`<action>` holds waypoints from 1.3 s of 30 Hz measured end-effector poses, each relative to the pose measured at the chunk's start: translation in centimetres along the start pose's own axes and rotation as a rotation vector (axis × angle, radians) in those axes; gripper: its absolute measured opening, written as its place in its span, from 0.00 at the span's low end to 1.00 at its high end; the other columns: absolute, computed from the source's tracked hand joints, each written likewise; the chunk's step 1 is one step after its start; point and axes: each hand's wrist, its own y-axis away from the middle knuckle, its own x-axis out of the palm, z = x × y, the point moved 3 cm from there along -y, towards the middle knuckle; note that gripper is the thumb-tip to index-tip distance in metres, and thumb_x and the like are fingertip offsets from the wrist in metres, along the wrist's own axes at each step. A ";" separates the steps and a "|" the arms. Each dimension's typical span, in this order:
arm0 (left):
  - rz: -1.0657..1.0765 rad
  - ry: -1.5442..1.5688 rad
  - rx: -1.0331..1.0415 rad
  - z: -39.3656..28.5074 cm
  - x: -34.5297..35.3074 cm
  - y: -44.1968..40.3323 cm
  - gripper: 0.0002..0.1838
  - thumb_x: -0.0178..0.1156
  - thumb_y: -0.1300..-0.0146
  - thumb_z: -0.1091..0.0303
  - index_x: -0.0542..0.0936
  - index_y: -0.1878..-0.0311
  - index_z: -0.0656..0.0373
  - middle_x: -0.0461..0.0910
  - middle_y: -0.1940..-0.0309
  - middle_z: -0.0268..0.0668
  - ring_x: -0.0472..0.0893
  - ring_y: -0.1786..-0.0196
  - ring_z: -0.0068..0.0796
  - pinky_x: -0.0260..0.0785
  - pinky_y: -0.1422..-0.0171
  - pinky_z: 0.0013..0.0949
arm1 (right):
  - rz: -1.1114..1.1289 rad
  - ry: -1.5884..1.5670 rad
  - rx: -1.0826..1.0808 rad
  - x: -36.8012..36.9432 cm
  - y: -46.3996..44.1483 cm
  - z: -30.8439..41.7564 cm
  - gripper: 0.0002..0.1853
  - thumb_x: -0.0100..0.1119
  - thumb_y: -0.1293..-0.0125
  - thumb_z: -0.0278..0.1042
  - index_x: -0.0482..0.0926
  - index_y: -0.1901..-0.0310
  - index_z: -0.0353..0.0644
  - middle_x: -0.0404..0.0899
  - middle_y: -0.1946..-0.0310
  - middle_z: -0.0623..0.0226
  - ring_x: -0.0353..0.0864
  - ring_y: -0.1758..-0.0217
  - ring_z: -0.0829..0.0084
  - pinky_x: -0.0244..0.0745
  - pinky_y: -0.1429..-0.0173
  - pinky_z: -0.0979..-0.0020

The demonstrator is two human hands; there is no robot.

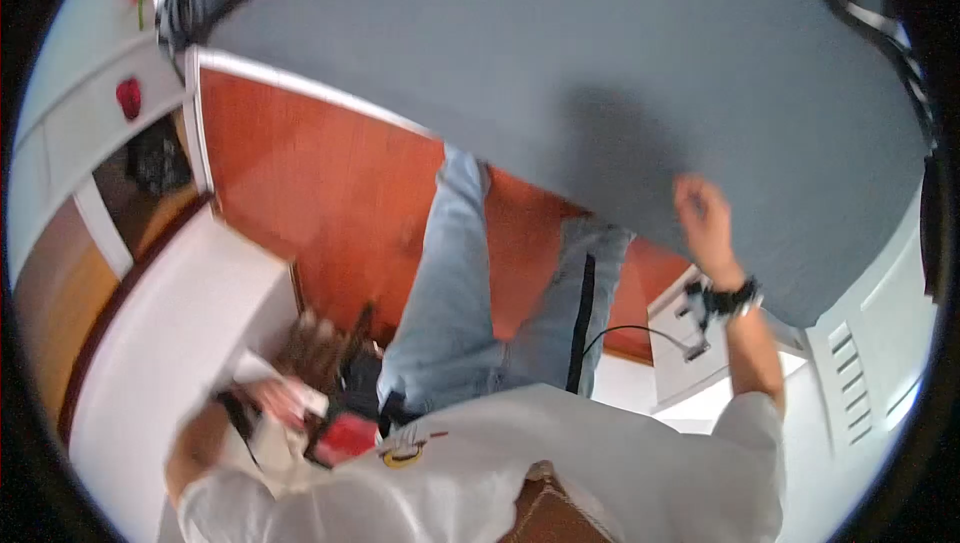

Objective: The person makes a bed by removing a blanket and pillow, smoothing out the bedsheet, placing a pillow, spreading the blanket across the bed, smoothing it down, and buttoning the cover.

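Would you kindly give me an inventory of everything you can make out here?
Grey surface: one, grey, across the top
Floor: one, reddish-brown, below it
Red flowers: two, red, upper left
Dark bundle: one, black, left compartment
Red item: one, red, lower left
White object: one, white, in left hand
Slatted panel: one, white, far right
Cable: one, dark, right of centre
Jeans: one pair, light blue, centre
Shirt: one, white, bottom
Wrist device: one, black, right wrist
Left hand: one, blurred, lower left
Right hand: one, before grey surface
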 end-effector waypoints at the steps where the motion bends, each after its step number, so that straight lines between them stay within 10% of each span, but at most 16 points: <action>1: -0.039 0.045 -0.004 -1.1 -1.7 -1.4 0.28 0.49 0.36 0.45 0.70 0.41 0.55 0.74 0.47 0.46 0.73 0.44 0.37 0.62 0.37 0.36 | 0.120 0.019 0.018 2.5 4.3 -3.0 0.11 0.58 0.42 0.28 0.78 0.57 0.37 0.80 0.60 0.58 0.79 0.55 0.64 0.72 0.48 0.67; 4: -0.071 0.199 -0.018 -7.6 -4.8 -4.9 0.30 0.48 0.36 0.42 0.70 0.40 0.54 0.73 0.46 0.47 0.73 0.42 0.38 0.61 0.35 0.36 | 0.341 -0.254 0.336 7.1 19.3 -5.3 0.06 0.54 0.40 0.25 0.75 0.61 0.35 0.73 0.73 0.64 0.70 0.70 0.72 0.68 0.62 0.71; 5: -0.052 0.246 -0.021 -10.2 -5.0 -6.0 0.31 0.48 0.36 0.41 0.70 0.39 0.54 0.73 0.45 0.47 0.72 0.42 0.38 0.60 0.35 0.36 | 0.513 -0.027 0.534 7.8 24.1 -6.2 0.11 0.47 0.32 0.34 0.75 0.63 0.35 0.76 0.66 0.56 0.74 0.60 0.67 0.70 0.53 0.64; 6: -0.004 0.292 -0.010 -12.6 -4.6 -6.8 0.31 0.47 0.36 0.40 0.70 0.39 0.54 0.73 0.45 0.48 0.72 0.41 0.39 0.59 0.34 0.36 | 0.585 0.036 0.220 8.9 30.6 -8.6 0.12 0.43 0.30 0.34 0.76 0.61 0.37 0.76 0.65 0.55 0.75 0.57 0.63 0.70 0.49 0.64; 9: 0.369 0.445 0.151 -18.0 1.1 -5.2 0.33 0.50 0.38 0.38 0.69 0.40 0.53 0.72 0.46 0.46 0.71 0.41 0.38 0.64 0.39 0.41 | 0.792 -0.201 0.760 8.4 46.3 -10.0 0.12 0.41 0.33 0.33 0.76 0.59 0.39 0.77 0.63 0.55 0.77 0.56 0.58 0.71 0.50 0.61; 12: 0.877 0.163 0.106 -18.4 9.9 0.4 0.27 0.44 0.32 0.44 0.72 0.44 0.58 0.73 0.48 0.42 0.72 0.43 0.33 0.60 0.36 0.38 | 0.830 -0.133 1.004 3.7 49.1 -7.6 0.12 0.42 0.33 0.33 0.76 0.60 0.39 0.77 0.63 0.55 0.77 0.56 0.58 0.71 0.51 0.61; 14: 1.186 -0.006 0.637 -13.8 17.0 5.8 0.21 0.47 0.32 0.51 0.73 0.46 0.57 0.75 0.50 0.38 0.72 0.44 0.34 0.61 0.37 0.37 | 0.795 -0.117 1.075 1.5 49.7 -7.4 0.12 0.42 0.33 0.33 0.76 0.60 0.39 0.77 0.63 0.55 0.77 0.57 0.58 0.71 0.51 0.61; 17: 1.305 -0.414 0.616 -6.1 21.9 14.6 0.25 0.47 0.34 0.44 0.76 0.52 0.58 0.78 0.62 0.42 0.78 0.54 0.41 0.66 0.43 0.39 | 0.743 -0.109 1.137 -1.6 49.8 -6.9 0.12 0.42 0.33 0.33 0.76 0.60 0.39 0.77 0.63 0.54 0.77 0.57 0.57 0.72 0.51 0.60; 25: 1.511 -0.505 0.399 1.7 25.1 29.3 0.20 0.55 0.40 0.48 0.77 0.60 0.56 0.78 0.59 0.39 0.80 0.58 0.36 0.70 0.52 0.38 | 0.657 -0.123 1.243 -5.9 49.9 -4.5 0.12 0.43 0.34 0.34 0.76 0.60 0.39 0.78 0.63 0.54 0.77 0.58 0.57 0.72 0.53 0.60; 33: 1.367 -1.276 0.665 20.7 15.1 26.5 0.27 0.64 0.55 0.38 0.83 0.62 0.51 0.79 0.55 0.36 0.81 0.57 0.36 0.73 0.59 0.41 | 0.598 -0.183 1.292 -4.8 51.9 -2.3 0.12 0.44 0.34 0.34 0.77 0.60 0.39 0.78 0.63 0.54 0.78 0.59 0.56 0.72 0.54 0.59; 35: 1.416 -1.578 0.439 30.6 7.8 25.4 0.25 0.62 0.51 0.40 0.83 0.60 0.51 0.81 0.56 0.35 0.81 0.55 0.33 0.73 0.55 0.38 | 0.578 -0.200 1.300 -4.5 52.3 -2.0 0.12 0.44 0.34 0.34 0.77 0.60 0.39 0.78 0.63 0.54 0.78 0.59 0.56 0.72 0.54 0.59; 36: 0.993 -1.578 0.301 31.1 1.2 22.4 0.30 0.56 0.46 0.37 0.78 0.48 0.51 0.75 0.46 0.34 0.76 0.47 0.34 0.70 0.45 0.40 | 0.568 -0.211 1.296 -4.2 52.5 -1.7 0.12 0.44 0.34 0.35 0.77 0.60 0.39 0.78 0.63 0.54 0.78 0.60 0.56 0.72 0.54 0.59; 37: 0.959 -1.688 -0.097 26.1 -2.3 23.0 0.18 0.62 0.48 0.48 0.84 0.60 0.49 0.82 0.57 0.33 0.80 0.51 0.30 0.73 0.49 0.34 | 0.559 -0.218 1.299 -4.0 53.0 -1.5 0.12 0.45 0.34 0.35 0.77 0.60 0.39 0.78 0.63 0.54 0.78 0.60 0.56 0.72 0.54 0.59; 39: 0.921 -1.809 -0.221 28.8 -10.3 20.5 0.15 0.60 0.44 0.53 0.82 0.58 0.50 0.81 0.56 0.34 0.80 0.52 0.30 0.73 0.48 0.34 | 0.530 -0.241 1.292 -3.0 53.4 -1.3 0.12 0.45 0.34 0.35 0.77 0.60 0.39 0.78 0.63 0.53 0.78 0.60 0.56 0.72 0.55 0.59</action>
